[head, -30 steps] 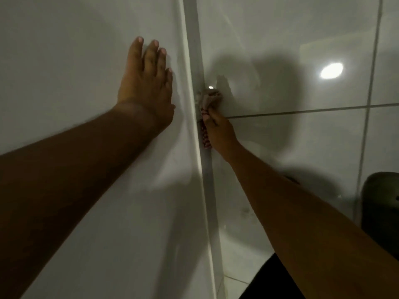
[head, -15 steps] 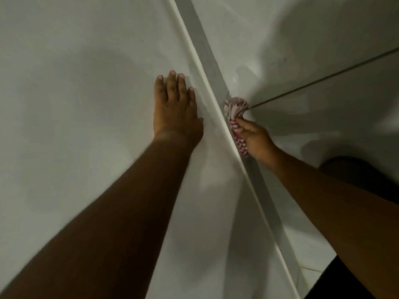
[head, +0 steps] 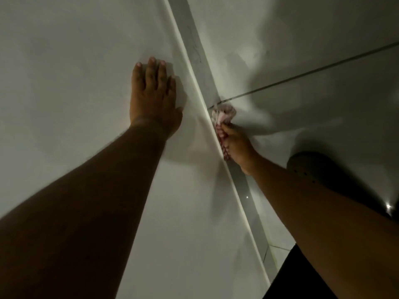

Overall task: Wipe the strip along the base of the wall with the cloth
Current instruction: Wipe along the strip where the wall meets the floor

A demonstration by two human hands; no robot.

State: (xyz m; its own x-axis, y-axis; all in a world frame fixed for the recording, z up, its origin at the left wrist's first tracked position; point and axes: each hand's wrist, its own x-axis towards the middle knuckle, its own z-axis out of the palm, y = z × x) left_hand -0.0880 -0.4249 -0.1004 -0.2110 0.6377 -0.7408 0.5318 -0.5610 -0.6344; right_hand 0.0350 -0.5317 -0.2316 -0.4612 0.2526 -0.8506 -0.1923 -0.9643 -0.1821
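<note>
A grey strip point(head: 190, 35) runs along the base of the white wall point(head: 75, 61), slanting from top middle to bottom right. My right hand point(head: 237, 145) is closed around a bunched red-and-white cloth point(head: 223, 116) and presses it against the strip where a floor grout line meets it. My left hand point(head: 154, 98) lies flat on the wall with its fingers apart, a little left of the strip and level with the cloth. It holds nothing.
Glossy pale floor tiles point(head: 302, 50) with a dark grout line point(head: 313, 71) fill the right side. A dark green perforated clog point(head: 319, 169) sits on the floor behind my right forearm. Dark clothing shows at the bottom right corner.
The view has tilted, so the strip now slants more. My right hand with the cloth has slid along the strip toward me, past the grout line. My left hand stays flat on the wall.
</note>
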